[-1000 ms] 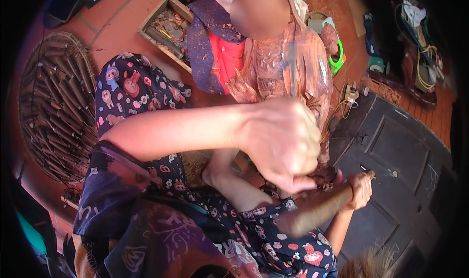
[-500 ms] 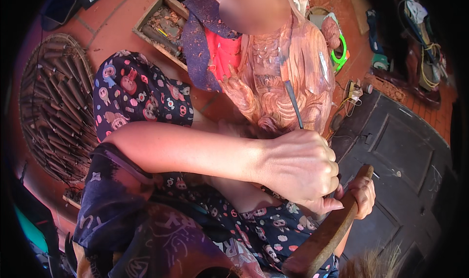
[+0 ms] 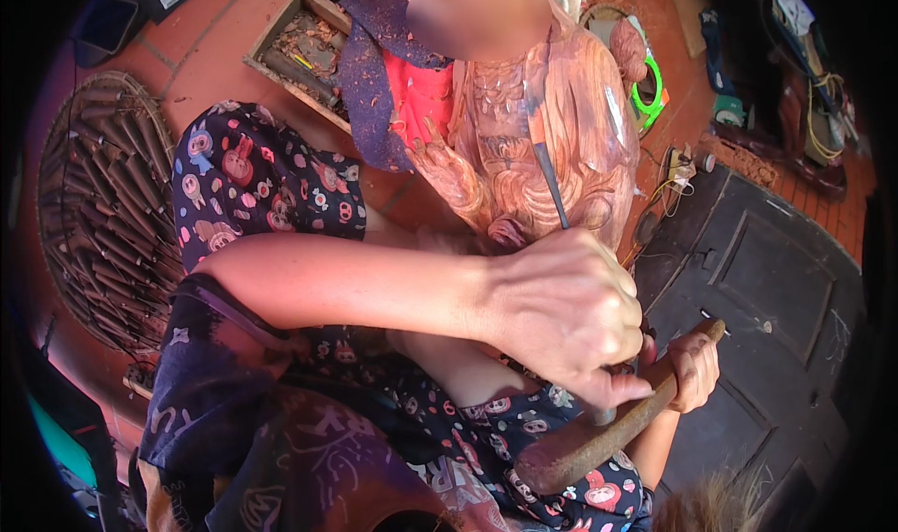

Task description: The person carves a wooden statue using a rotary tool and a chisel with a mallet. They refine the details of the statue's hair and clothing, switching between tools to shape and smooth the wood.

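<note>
A reddish carved wooden statue [image 3: 580,148], with robe folds and a raised hand, leans in front of me. My left hand [image 3: 566,317] is closed in a fist round a carving chisel [image 3: 552,186]. Its dark metal blade runs from my fist up against the statue's front, while the butt end pokes out below my thumb. Below it, my right hand [image 3: 694,373] grips one end of a wooden mallet [image 3: 599,429], a plain thick bar. The mallet lies right at the chisel's butt; whether they touch I cannot tell.
A round basket [image 3: 112,204] of many wooden-handled tools stands at the left. Behind are a wooden tray [image 3: 299,55] with shavings and a dark blue cloth [image 3: 369,92]. A dark panelled board [image 3: 767,289] lies at right, near a green ring [image 3: 647,102] and a cord [image 3: 673,186].
The mallet's free end has swung up and left to the chisel's butt. My left hand and the chisel have shifted slightly, and the view has moved a little.
</note>
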{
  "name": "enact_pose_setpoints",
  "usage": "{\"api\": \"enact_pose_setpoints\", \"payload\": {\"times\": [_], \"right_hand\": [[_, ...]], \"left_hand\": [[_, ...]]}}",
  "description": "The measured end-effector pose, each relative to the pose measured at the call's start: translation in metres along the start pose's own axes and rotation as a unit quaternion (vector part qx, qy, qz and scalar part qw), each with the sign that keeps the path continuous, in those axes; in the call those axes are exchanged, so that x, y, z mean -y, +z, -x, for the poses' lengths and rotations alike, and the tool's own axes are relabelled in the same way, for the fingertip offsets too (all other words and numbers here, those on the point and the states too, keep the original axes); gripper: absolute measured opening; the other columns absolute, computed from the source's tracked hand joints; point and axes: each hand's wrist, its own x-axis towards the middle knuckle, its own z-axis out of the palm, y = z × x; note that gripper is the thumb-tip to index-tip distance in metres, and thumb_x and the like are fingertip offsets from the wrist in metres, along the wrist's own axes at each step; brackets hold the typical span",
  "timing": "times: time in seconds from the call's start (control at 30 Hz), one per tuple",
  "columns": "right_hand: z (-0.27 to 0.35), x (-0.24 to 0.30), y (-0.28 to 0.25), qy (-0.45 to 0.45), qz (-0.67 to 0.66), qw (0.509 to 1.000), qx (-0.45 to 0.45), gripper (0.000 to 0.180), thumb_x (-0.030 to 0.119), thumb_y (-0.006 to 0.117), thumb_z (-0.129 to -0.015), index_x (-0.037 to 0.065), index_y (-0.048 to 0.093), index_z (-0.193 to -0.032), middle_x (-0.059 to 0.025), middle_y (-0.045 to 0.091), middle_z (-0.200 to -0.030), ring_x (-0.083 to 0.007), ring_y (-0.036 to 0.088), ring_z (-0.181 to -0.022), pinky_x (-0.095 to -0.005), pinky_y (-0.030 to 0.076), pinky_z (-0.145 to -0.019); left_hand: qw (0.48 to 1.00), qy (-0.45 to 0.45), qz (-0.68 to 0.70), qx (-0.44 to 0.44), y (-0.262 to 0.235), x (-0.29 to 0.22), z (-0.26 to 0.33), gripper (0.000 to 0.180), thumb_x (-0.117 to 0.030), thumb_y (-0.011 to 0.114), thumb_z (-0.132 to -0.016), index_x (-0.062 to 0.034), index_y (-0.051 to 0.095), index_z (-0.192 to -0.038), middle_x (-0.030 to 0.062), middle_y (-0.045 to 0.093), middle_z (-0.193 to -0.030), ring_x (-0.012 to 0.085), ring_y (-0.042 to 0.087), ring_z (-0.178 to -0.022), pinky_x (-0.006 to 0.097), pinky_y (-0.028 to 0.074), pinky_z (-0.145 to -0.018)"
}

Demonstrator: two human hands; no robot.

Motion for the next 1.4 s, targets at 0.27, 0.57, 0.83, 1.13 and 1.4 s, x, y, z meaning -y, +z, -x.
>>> {"api": "enact_pose_setpoints", "payload": {"times": [0.27,0.57,0.83,1.13,1.4], "right_hand": [[-0.003,-0.003,0.004,-0.001,0.015,1.0,-0.009,0.032,0.009,0.079,-0.075,0.002,0.048,-0.075,-0.0116,0.053,-0.06,-0.027,0.054,-0.053,-0.0375,0.048,-0.051],[-0.003,-0.012,0.006,-0.029,-0.014,0.999,-0.025,0.033,0.011,0.079,-0.075,0.001,0.048,-0.076,-0.0126,0.054,-0.06,-0.027,0.054,-0.052,-0.0383,0.048,-0.051],[-0.005,-0.012,0.008,-0.043,-0.061,0.997,-0.036,0.032,0.01,0.08,-0.074,0.0,0.05,-0.079,-0.0119,0.055,-0.062,-0.0269,0.055,-0.053,-0.0379,0.048,-0.051],[-0.009,-0.009,0.01,-0.019,0.0,0.999,-0.035,0.031,0.017,0.078,-0.078,0.001,0.051,-0.077,-0.0116,0.057,-0.063,-0.0269,0.057,-0.055,-0.0381,0.05,-0.053],[-0.011,-0.011,0.01,-0.024,-0.003,0.999,-0.026,0.033,0.013,0.081,-0.075,0.001,0.05,-0.074,-0.0123,0.056,-0.063,-0.0282,0.058,-0.056,-0.0404,0.051,-0.053]], "left_hand": [[1.0,0.012,0.009,-0.023,-0.004,0.001,-0.002,0.045,-0.037,0.068,-0.079,-0.0118,0.044,-0.052,0.0012,0.043,-0.054,0.0177,0.05,-0.049,0.031,0.039,-0.042],[0.999,0.02,0.026,-0.025,-0.007,0.003,-0.002,0.045,-0.036,0.068,-0.08,-0.0112,0.043,-0.051,0.0015,0.043,-0.054,0.019,0.05,-0.049,0.032,0.04,-0.044],[0.998,0.025,0.042,-0.026,-0.008,0.004,0.0,0.044,-0.035,0.069,-0.079,-0.011,0.044,-0.051,0.0014,0.044,-0.054,0.0191,0.05,-0.05,0.032,0.04,-0.044],[0.999,0.03,0.033,0.01,-0.013,0.006,0.003,0.044,-0.035,0.068,-0.079,-0.0111,0.044,-0.051,0.0011,0.044,-0.054,0.0191,0.052,-0.05,0.033,0.04,-0.043],[0.999,0.026,0.034,0.021,-0.022,0.009,0.005,0.044,-0.035,0.067,-0.079,-0.0114,0.044,-0.051,0.0014,0.044,-0.054,0.0195,0.052,-0.05,0.034,0.04,-0.043]]}}
